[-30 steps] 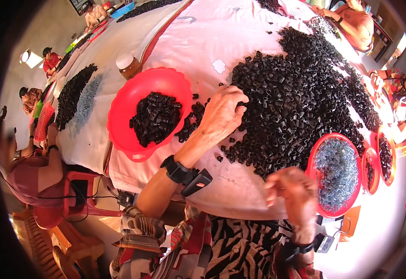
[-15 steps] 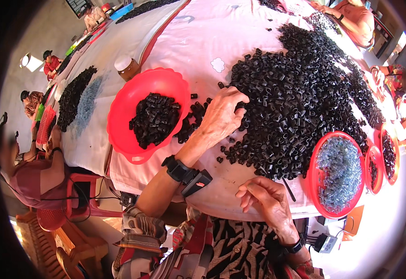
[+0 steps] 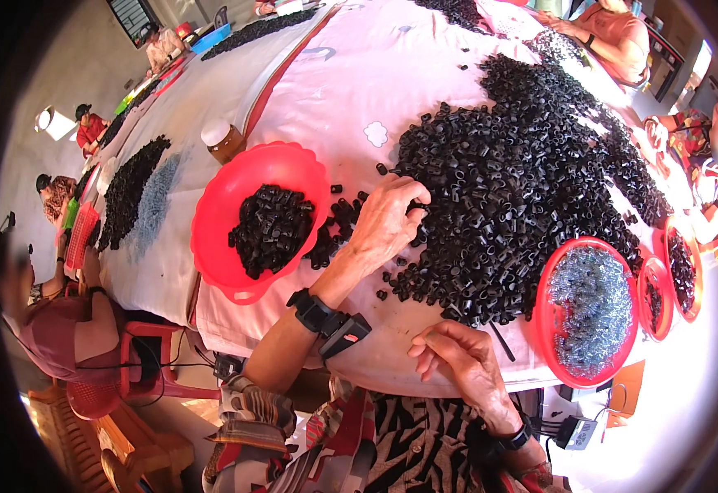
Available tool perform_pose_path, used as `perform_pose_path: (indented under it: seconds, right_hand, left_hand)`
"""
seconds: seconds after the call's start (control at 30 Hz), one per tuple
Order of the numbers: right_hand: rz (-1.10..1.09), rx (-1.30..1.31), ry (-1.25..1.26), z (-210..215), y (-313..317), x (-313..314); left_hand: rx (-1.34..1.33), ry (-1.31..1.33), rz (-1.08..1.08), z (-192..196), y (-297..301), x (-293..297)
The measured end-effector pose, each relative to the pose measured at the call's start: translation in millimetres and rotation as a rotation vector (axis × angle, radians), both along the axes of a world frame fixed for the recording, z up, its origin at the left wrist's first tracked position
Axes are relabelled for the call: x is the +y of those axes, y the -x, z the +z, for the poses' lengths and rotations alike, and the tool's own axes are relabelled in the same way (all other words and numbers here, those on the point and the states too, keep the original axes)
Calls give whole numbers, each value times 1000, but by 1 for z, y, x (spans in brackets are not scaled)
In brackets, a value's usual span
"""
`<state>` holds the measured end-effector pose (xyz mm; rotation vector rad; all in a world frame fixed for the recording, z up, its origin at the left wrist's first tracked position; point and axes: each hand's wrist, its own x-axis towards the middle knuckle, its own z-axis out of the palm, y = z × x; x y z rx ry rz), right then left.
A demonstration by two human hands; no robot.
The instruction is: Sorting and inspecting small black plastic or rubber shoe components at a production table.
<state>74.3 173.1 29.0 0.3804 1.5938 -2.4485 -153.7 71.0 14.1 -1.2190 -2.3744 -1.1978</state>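
Note:
My left hand (image 3: pixel 385 220) reaches over the left edge of a wide heap of small black plastic parts (image 3: pixel 507 189). Its thumb and index finger are closed on one black plastic part at the heap's edge. My right hand (image 3: pixel 463 361) is held above the near edge of the table, its fingers curled together; what they hold, if anything, is hidden. Left of my left hand is a red scalloped bowl (image 3: pixel 211 201) with black parts (image 3: pixel 270 230) in it. Between bowl and hand lies a small group of black parts (image 3: pixel 344 220).
Right of the heap stands a red tray (image 3: pixel 543 329) of clear bluish small pieces (image 3: pixel 591 308), with smaller red bowls (image 3: pixel 653 329) beside it. A thin black stick (image 3: pixel 503 342) lies near my right hand. A white-lidded jar (image 3: pixel 223 141) is behind the scalloped bowl. Other people sit around the tables.
The view has shifted slightly. My left hand stays at the heap's edge with thumb and index finger closed, and my right hand keeps its curled pose near the table edge.

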Motion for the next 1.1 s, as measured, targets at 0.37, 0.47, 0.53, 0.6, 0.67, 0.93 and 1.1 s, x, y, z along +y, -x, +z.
perform_pose_path:
  seconds: [0.37, 0.47, 0.53, 0.6, 0.67, 0.93, 1.1]
  right_hand:
    - [-10, 2, 7, 0, 0, 1]
    - [-12, -6, 19, 1, 0, 0]
    - [-1, -8, -6, 1, 0, 0]
    - [-15, 22, 15, 0, -1, 3]
    - [-49, 44, 27, -1, -4, 7]
    - [-367, 310, -131, 1, -3, 10]
    - [-471, 246, -184, 12, 0, 6]
  left_hand:
    - [-216, -82, 9, 4, -5, 2]
    - [-376, -182, 20, 3, -6, -2]
    - [-446, -197, 54, 6, -8, -5]
    - [-579, -188, 67, 21, -18, -10]
    - [-723, -177, 60, 34, -32, -11]
    - [-561, -35, -276, 49, -107, -35]
    - [-555, -5, -259, 54, -105, -38]
